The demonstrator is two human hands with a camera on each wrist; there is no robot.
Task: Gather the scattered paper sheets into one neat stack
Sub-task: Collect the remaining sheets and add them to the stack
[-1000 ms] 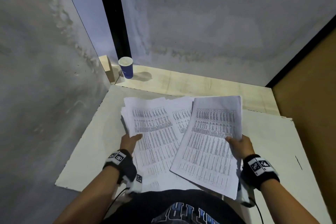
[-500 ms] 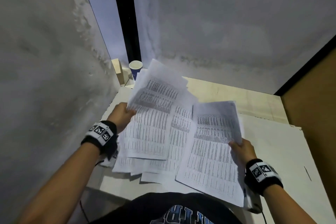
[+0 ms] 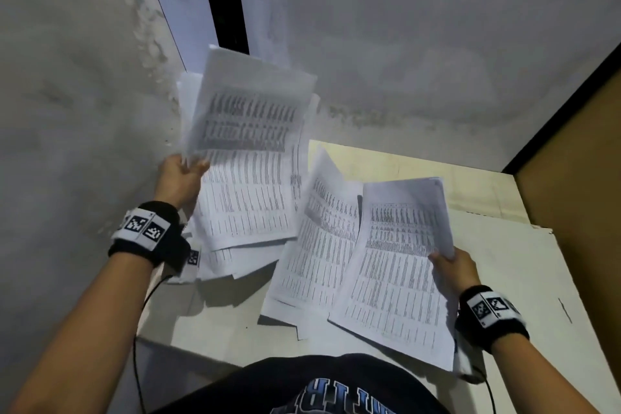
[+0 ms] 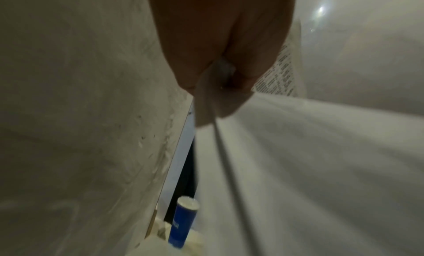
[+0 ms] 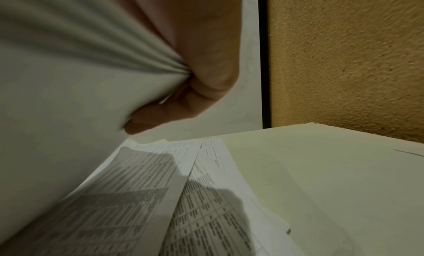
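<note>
The paper sheets (image 3: 248,158) pinched at their left edge are white with grey-black printed table rows. The blue cup (image 4: 182,223) below that grip has a white rim. Both wristbands (image 3: 492,316) are black with white-and-black square codes.

Both bare forearms reach forward with banded wrists, the left hand (image 3: 179,175) raised high at the left, thumb and fingers pinching a sheaf (image 3: 248,151) by its left edge, the right hand (image 3: 452,267) lower, gripping another sheaf (image 3: 396,265) by its right edge.
</note>
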